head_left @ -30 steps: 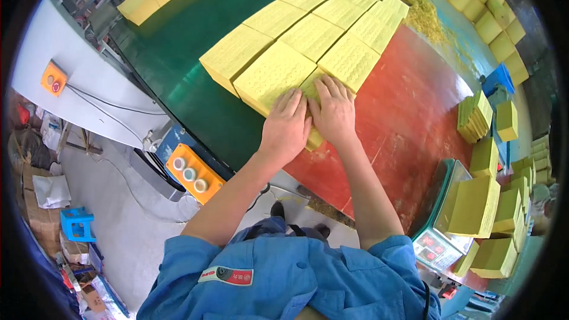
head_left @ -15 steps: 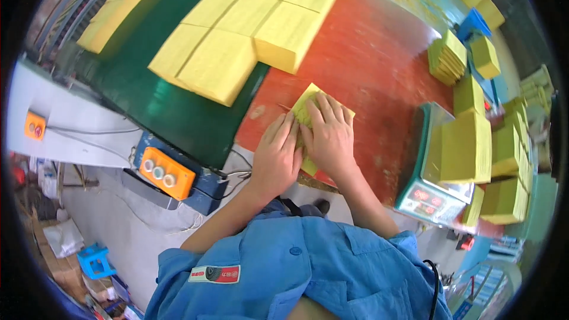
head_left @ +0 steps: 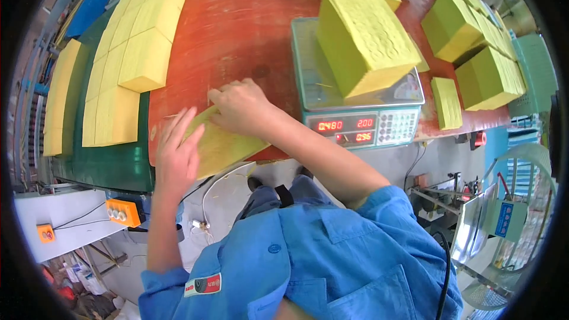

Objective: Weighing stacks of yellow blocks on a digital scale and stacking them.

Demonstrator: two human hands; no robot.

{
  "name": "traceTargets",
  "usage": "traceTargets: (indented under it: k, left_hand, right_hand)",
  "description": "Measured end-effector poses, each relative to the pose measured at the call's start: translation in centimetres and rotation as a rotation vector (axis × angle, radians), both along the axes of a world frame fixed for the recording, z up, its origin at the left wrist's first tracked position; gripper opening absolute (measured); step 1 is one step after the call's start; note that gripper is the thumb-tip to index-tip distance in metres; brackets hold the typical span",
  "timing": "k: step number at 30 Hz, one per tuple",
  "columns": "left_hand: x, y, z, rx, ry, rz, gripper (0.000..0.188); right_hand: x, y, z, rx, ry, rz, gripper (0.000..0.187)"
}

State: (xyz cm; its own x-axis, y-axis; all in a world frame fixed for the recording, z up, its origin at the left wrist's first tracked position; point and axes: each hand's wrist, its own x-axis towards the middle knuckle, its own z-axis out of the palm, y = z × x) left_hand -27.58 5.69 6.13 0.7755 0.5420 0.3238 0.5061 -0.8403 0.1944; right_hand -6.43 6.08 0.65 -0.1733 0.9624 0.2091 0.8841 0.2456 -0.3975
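Yellow paper block [head_left: 364, 41] on teal scale [head_left: 358, 117]; flat yellow sheet [head_left: 222, 149] off. Right hand [head_left: 238, 106] curled, hold unclear; left hand [head_left: 178, 155] spread, empty.

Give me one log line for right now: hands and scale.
left hand: fingers spread, at yellow paper, contact unclear | right hand: at paper's far edge | scale: display lit, yellow stack on it

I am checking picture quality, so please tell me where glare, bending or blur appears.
Head view: black corners, and the far-left yellow stack bows near the rim; head view: pale sheen on the red tabletop; head view: left hand seems slightly soft.
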Motion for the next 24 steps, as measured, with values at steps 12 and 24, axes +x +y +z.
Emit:
traceTargets:
  k: [12,24]
  left_hand:
    - [3.8,-15.3,-8.7,-1.109,-1.200,0.744,0.049]
    - [3.6,-13.1,-7.3,-1.418,-1.134,0.596,0.059]
  right_hand:
    - [2.0,-7.2,0.0,-0.218,0.180,-0.134,0.046]
    - [2.8,-14.8,-0.1,-0.156,0.238,-0.255,0.040]
